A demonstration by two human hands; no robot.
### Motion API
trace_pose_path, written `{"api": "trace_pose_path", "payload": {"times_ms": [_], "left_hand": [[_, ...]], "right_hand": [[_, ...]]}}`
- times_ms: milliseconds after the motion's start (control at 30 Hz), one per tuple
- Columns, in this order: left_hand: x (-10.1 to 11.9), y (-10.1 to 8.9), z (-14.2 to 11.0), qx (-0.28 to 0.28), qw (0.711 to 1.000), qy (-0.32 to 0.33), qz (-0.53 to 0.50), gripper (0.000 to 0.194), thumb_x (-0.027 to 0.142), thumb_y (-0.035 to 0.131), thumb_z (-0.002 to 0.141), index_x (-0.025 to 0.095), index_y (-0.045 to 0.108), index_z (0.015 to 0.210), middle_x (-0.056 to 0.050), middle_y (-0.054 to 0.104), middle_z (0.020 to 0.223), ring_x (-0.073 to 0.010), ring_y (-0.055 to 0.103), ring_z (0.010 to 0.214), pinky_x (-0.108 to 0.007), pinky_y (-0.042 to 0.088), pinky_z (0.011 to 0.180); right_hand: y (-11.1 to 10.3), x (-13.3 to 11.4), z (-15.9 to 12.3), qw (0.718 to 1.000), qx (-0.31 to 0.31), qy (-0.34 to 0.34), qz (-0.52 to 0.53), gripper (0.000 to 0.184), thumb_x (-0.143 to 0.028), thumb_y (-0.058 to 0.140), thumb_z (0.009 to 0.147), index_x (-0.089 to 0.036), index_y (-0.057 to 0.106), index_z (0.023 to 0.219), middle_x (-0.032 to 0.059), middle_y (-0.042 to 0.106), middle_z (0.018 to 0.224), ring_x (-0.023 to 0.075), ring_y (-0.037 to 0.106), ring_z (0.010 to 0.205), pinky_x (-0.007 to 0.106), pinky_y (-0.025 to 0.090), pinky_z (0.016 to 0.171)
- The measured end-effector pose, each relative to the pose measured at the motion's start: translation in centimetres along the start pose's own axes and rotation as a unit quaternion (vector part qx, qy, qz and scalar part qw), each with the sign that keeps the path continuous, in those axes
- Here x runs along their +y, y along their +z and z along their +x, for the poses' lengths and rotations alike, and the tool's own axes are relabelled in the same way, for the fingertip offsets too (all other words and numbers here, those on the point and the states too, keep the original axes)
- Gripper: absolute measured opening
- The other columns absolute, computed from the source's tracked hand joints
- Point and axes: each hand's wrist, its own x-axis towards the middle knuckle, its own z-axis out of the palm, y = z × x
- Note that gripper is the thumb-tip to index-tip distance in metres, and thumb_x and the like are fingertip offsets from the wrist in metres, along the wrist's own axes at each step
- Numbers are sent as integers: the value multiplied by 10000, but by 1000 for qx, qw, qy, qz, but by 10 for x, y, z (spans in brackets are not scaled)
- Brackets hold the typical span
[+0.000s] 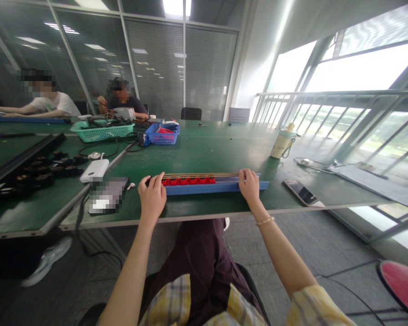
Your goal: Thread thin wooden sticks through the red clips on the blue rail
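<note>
A long blue plastic channel (204, 187) lies along the front of the green table. Several red pieces (189, 181) sit in a row in its left and middle part. Thin orange-yellow strands (204, 174) run lengthwise along its far side. My left hand (153, 194) is closed round the channel's left end, fingers over the top. Toward the right end, my right hand (249, 184) grips the channel with bent fingers; a short length sticks out beyond it. Whether the fingertips also pinch the strands is too small to tell.
Left of me lie a dark phone (110, 194), a white power bank (94, 170) and black parts (51, 167). Behind stand a green basket (104, 131) and a blue basket (162, 136). To the right are a cup (282, 144) and another phone (302, 192). Two people sit at far left.
</note>
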Motion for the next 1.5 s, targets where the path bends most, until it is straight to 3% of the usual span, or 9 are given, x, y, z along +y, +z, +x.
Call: {"api": "trace_pose_path", "payload": {"times_ms": [133,333,533,833,1033,1300,1500], "left_hand": [[0,0,0,2,1000,3,1,455,208,398,941,194,564,1365,-99,651,1252,-325,394,1252,-493,327,1085],[0,-1,0,-1,1000,1,2,464,201,410,929,197,563,1367,-99,648,1256,-324,389,1262,-496,322,1092],[0,0,0,-1,1000,-3,0,462,211,394,935,174,555,1368,-99,654,1252,-325,396,1255,-494,322,1091],[-1,0,0,2,1000,-1,-7,474,206,401,920,174,551,1369,-103,655,1252,-332,394,1259,-504,323,1082],[-1,-1,0,3,1000,-2,-4,458,224,379,946,159,551,1365,-99,656,1255,-324,397,1250,-494,329,1088],[0,-1,0,0,1000,-5,-14,465,211,399,933,182,546,1373,-111,650,1260,-322,389,1266,-500,321,1088],[0,-2,0,1,1000,0,-4,462,211,395,927,186,565,1356,-97,653,1255,-328,394,1252,-496,325,1083]], "right_hand": [[-1,-2,0,1000,7,8,-23,326,-381,359,1002,-185,615,957,109,691,886,245,565,855,353,367,828],[-3,-3,-1,995,53,72,-45,357,-386,327,1001,-185,606,904,93,659,782,244,556,798,363,349,819],[-3,-4,0,1000,9,22,11,329,-394,340,995,-193,587,913,99,657,818,240,562,816,348,380,809],[-2,-3,0,997,40,64,-16,337,-390,332,1000,-192,586,903,89,650,777,243,561,795,359,374,803],[-1,-2,0,1000,7,15,14,299,-389,359,994,-198,575,915,86,651,791,238,563,806,344,387,793],[0,-2,-1,999,25,44,-5,316,-386,341,996,-198,581,913,91,654,801,244,552,804,356,382,797],[2,0,0,1000,4,22,16,319,-387,341,993,-202,591,921,104,671,857,250,543,831,361,389,801]]}}
